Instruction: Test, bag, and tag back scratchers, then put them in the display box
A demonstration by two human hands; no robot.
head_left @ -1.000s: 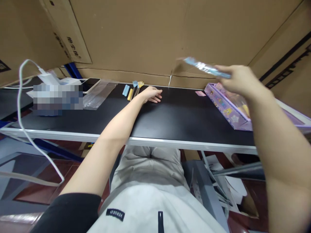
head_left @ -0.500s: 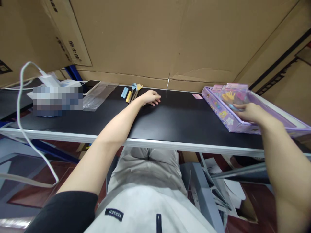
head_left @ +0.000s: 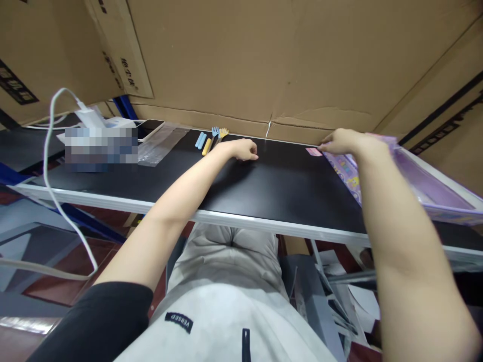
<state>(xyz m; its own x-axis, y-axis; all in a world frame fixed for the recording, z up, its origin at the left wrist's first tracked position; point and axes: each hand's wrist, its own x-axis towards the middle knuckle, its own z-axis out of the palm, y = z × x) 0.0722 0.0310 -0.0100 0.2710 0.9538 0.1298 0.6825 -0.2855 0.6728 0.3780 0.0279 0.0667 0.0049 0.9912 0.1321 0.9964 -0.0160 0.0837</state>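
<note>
My left hand (head_left: pixel 245 150) rests over the middle of the black tabletop (head_left: pixel 279 191), its fingers curled in and nothing visible in them. Just left of it lie a blue fork (head_left: pixel 215 132) and a yellow fork (head_left: pixel 224 132) with dark stems, partly hidden by my forearm. Beside them are light blue handles (head_left: pixel 200 141) and a yellow handle (head_left: pixel 206 147). My right hand (head_left: pixel 337 142) reaches over the back left corner of a purple printed box (head_left: pixel 349 177). Its fingers stretch to the right edge of a small pink card (head_left: pixel 314 152) on the table.
A clear plastic bag (head_left: pixel 158 147) and a phone (head_left: pixel 151 129) lie at the left. Next to them stands a blurred-out object (head_left: pixel 100 146) with a white charger and cable (head_left: pixel 46 156). A cardboard wall (head_left: pixel 226 60) rises behind the table.
My right hand has left the inside of the box, where it was at a light blue piece, and moved left to the pink card. My left hand's fingers have curled in.
</note>
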